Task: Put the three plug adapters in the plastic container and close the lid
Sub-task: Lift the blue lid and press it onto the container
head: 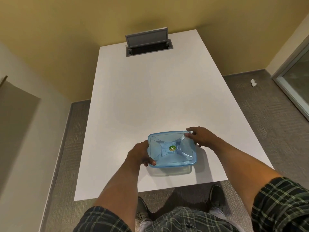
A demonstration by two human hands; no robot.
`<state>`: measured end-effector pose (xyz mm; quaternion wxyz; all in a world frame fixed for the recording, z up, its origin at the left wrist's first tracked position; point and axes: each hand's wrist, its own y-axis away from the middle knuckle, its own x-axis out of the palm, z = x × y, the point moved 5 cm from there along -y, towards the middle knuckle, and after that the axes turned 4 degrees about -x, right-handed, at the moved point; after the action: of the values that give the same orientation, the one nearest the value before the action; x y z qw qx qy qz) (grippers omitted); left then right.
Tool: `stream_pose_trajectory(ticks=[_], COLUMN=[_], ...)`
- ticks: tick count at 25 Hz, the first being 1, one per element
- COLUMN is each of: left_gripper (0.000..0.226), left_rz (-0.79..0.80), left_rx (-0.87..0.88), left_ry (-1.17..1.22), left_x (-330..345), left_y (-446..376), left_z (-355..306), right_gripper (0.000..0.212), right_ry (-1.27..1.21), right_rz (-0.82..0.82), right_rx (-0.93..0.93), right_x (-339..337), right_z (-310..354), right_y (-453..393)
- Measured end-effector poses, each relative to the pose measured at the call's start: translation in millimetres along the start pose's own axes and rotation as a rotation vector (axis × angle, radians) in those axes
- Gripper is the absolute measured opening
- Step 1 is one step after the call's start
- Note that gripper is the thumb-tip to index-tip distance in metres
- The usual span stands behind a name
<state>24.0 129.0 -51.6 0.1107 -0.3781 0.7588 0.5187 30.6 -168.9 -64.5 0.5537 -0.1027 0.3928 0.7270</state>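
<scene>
A clear plastic container (172,170) stands near the front edge of the white table (150,97), with a translucent blue lid (172,149) lying on top of it. The lid has a small green round sticker at its centre. My left hand (139,155) grips the lid's left edge, thumb on its front left corner. My right hand (199,136) holds the lid's far right corner, fingers on the rim. No plug adapters are visible; the lid hides what is inside.
An open grey cable hatch (148,42) sits in the table's far end. Grey carpet surrounds the table; a scrap of white paper (253,82) lies on the floor at right. A glass door frame (294,77) stands at the far right.
</scene>
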Motion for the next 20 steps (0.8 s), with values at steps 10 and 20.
stream_pose_trajectory(ticks=[10,20], left_gripper=[0.035,0.047], left_rz=[0.133,0.082], left_rx=[-0.110,-0.111], left_ry=[0.069,0.057], left_x=[10,7], left_y=[0,-1], left_z=[12,16], right_gripper=[0.051,0.042], right_ry=[-0.446,-0.345], right_rz=[-0.225,-0.287], right_rx=[0.173,0.113], right_x=[2,-2], right_z=[-13,-8], right_y=[-14,-2])
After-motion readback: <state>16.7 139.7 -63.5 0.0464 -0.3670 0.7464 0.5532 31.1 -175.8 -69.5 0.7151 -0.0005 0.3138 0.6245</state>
